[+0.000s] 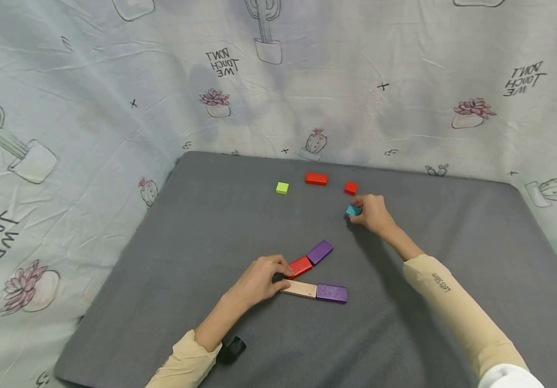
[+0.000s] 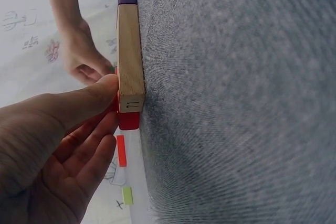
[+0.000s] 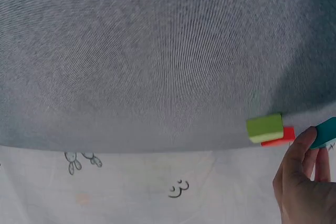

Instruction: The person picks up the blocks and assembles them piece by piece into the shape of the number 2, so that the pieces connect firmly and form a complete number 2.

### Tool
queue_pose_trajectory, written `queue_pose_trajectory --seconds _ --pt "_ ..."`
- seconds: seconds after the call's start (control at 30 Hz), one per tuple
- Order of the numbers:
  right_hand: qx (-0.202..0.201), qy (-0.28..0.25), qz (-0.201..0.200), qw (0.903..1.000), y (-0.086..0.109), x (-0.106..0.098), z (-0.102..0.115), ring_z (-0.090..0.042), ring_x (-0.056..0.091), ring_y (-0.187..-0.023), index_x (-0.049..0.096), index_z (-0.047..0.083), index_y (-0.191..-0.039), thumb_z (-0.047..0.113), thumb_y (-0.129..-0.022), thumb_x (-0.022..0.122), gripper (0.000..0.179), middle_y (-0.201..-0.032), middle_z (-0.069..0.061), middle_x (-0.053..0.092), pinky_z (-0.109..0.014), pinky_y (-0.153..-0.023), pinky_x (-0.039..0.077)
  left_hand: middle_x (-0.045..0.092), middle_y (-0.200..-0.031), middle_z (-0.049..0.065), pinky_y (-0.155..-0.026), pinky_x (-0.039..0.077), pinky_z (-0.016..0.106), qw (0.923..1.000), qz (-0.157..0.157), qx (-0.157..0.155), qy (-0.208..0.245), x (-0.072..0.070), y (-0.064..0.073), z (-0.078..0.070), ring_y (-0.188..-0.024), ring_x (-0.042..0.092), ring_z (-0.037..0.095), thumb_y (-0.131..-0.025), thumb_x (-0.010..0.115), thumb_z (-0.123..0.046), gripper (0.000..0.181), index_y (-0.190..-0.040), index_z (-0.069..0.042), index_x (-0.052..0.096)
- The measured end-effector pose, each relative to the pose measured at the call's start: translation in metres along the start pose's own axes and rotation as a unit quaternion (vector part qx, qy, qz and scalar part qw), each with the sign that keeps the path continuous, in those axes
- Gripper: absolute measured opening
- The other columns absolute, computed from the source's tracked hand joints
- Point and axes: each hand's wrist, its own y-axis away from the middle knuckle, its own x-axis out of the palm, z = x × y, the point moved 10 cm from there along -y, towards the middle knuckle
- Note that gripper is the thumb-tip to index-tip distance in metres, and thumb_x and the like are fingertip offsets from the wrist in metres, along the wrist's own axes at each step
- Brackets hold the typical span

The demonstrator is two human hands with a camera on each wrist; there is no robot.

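Note:
In the head view my left hand (image 1: 261, 277) pinches the near ends of a red block (image 1: 300, 267) and a plain wooden block (image 1: 301, 289), index finger at the red one, thumb at the wooden one. A purple block (image 1: 319, 251) continues from the red block and another purple block (image 1: 331, 293) from the wooden one, so the two rows spread apart in a V. Farther back, my right hand (image 1: 374, 213) pinches a small teal block (image 1: 352, 210) between thumb and fingers. A green block (image 3: 265, 128) lies beside this hand in the right wrist view.
Toward the back edge of the grey table (image 1: 200, 215) lie a small red block (image 1: 351, 188), a longer red block (image 1: 316, 179) and a lime-green block (image 1: 282, 188). A printed cloth (image 1: 346, 81) hangs behind. Some black object (image 1: 232, 350) shows beside the left wrist.

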Motion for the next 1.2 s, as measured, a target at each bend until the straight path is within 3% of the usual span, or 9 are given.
queue_pose_trajectory --seconds 0.77,1.2 --pt "-0.07 -0.071 -0.007 0.995 0.033 -0.021 0.059 -0.031 0.07 -0.078 0.071 -0.006 -0.105 -0.001 -0.074 0.078 0.032 -0.103 -0.024 0.067 -0.042 -0.069 0.057 0.067 -0.094 0.0 -0.079 0.053 0.033 0.9998 0.007 -0.016 -0.005 0.0 -0.002 -0.003 -0.091 0.066 0.017 -0.078 0.08 -0.015 0.019 -0.095 -0.008 0.077" --pt "-0.129 -0.09 -0.008 0.9875 0.059 -0.031 0.09 -0.024 0.068 -0.076 0.072 -0.004 -0.104 -0.003 -0.072 0.079 0.033 -0.094 -0.014 0.068 -0.039 -0.07 0.057 0.066 -0.094 0.0 -0.079 0.053 0.033 0.9997 0.006 -0.02 -0.009 0.004 0.002 -0.009 -0.09 0.065 0.017 -0.079 0.08 -0.016 0.018 -0.095 -0.008 0.077"
